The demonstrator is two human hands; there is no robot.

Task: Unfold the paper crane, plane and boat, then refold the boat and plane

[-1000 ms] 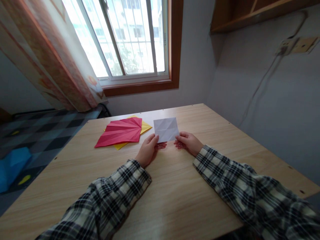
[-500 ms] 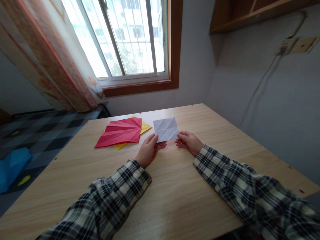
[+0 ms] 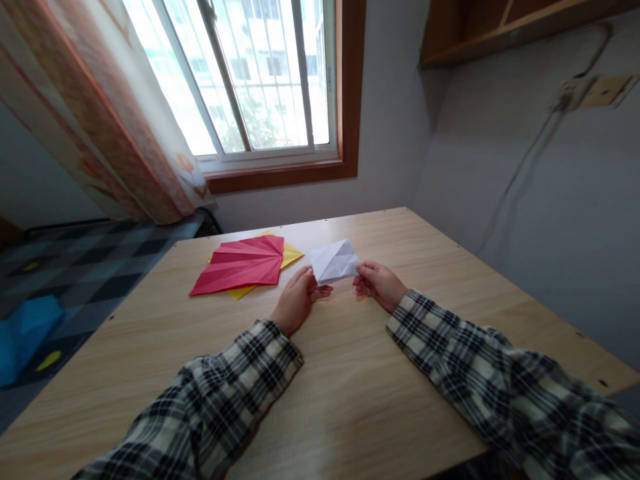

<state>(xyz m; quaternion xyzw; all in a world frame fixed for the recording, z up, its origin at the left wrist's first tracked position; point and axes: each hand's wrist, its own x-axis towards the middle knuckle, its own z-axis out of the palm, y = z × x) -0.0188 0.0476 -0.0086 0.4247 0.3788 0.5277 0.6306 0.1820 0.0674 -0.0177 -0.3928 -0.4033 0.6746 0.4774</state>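
A small white sheet of creased paper (image 3: 334, 261) is held between my two hands, a little above the wooden table. It bends along its fold lines, with a diagonal ridge across it. My left hand (image 3: 296, 297) pinches its near left corner, the thumb on top and the fingers beneath. On the opposite side my right hand (image 3: 381, 283) pinches the near right corner between thumb and fingers. Left of the white paper lies a red pleated sheet (image 3: 240, 265), resting on a yellow sheet (image 3: 291, 254) that mostly hides under it.
The light wooden table (image 3: 350, 387) stands below a window (image 3: 260, 80) and beside a wall with a socket (image 3: 575, 92) and hanging cable. A blue object (image 3: 30, 333) lies on a checked surface at the left. A wooden shelf (image 3: 500, 40) juts out at upper right.
The white paper, nearly flat before, has buckled along its creases, and its outline is now more uneven and pointed at the back. Both hands keep their grip almost in place.
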